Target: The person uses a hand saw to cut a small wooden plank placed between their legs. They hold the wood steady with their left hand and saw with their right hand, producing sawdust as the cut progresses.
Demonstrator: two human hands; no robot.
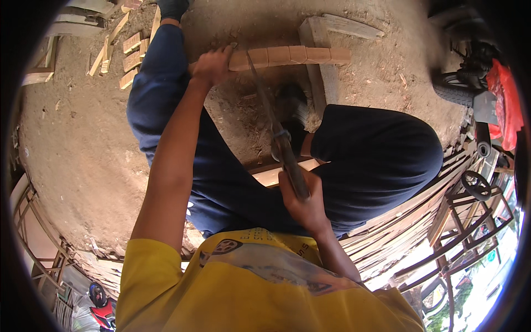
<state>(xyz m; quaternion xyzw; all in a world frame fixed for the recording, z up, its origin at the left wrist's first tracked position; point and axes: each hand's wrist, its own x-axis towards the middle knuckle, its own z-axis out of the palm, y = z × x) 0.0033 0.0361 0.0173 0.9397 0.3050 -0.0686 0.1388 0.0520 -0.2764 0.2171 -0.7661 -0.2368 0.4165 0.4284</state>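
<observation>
A long, narrow wooden board lies crosswise in front of me, with several lines across its face. My left hand grips the board near its left end, the fingers over its top. My right hand is closed around the handle of a handsaw. The saw's blade points away from me, and its far end meets the board just right of my left hand. Under the board's right part lies a thick timber. How deep the blade sits in the wood cannot be made out.
Several cut wood blocks and thin offcuts lie on the dirt floor at the far left. Another plank rests beyond the timber. A tyre and a red plastic bag are at the right. Stacked wood strips lie behind my right leg.
</observation>
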